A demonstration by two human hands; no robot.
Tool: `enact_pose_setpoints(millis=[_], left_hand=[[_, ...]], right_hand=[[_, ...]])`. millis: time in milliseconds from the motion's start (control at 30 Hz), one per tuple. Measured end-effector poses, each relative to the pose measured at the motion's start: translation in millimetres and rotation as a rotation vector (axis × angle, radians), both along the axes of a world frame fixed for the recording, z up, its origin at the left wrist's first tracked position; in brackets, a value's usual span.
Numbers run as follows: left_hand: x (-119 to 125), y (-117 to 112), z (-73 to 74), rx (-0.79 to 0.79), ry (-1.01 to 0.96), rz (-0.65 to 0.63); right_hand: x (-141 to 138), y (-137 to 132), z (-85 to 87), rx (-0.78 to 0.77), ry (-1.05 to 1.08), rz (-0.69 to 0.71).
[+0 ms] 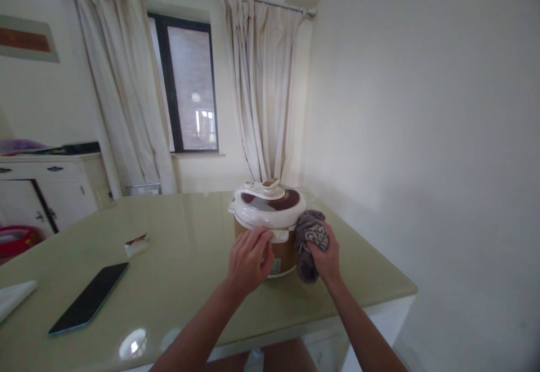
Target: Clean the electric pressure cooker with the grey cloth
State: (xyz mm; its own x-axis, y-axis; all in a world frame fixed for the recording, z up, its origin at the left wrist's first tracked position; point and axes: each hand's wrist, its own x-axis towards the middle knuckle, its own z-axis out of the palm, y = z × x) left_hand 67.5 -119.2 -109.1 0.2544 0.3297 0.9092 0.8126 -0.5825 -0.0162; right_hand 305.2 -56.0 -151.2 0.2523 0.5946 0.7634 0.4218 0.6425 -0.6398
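An electric pressure cooker point(265, 217) with a white lid and a brown body stands on the pale green tabletop. My left hand point(250, 259) is at its near side, fingers curled over the white handle point(279, 236). My right hand point(327, 252) grips a bunched grey-purple cloth point(307, 242) with a light pattern on it. That cloth is pressed against the right side of the cooker, and part of it hangs down below my fingers. The palm side of my left hand is hidden.
On the table point(177, 304) to the left lie a dark tablet point(89, 299), a small white packet point(136, 245) and a white item point(14, 299) at the edge. A white wall point(422, 135) rises to the right. Curtains point(265, 79) hang behind the table.
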Motion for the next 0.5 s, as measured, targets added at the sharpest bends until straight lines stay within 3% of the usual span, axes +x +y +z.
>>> enact_pose_setpoints(millis=[100,267,333,433,500], left_hand=[[2,1,-6.0,0.043,-0.028,0.029],[4,-2,-4.6,0.029,-0.035,0.026],[2,-4,-2.2,0.020,-0.030,0.018],[-1,-6,0.3,-0.032,-0.023,0.003],[-3,-8,1.1,-0.082,-0.031,-0.019]], right_hand=[[-7,-2,9.7,0.053,0.029,0.001],[-24,-36,-32.4,0.079,-0.210,0.126],[-25,-39,-40.3,0.056,-0.301,0.173],[-22,-25,-37.4,0.059,-0.187,0.122],[-22,-12,-37.8,0.052,-0.020,0.006]])
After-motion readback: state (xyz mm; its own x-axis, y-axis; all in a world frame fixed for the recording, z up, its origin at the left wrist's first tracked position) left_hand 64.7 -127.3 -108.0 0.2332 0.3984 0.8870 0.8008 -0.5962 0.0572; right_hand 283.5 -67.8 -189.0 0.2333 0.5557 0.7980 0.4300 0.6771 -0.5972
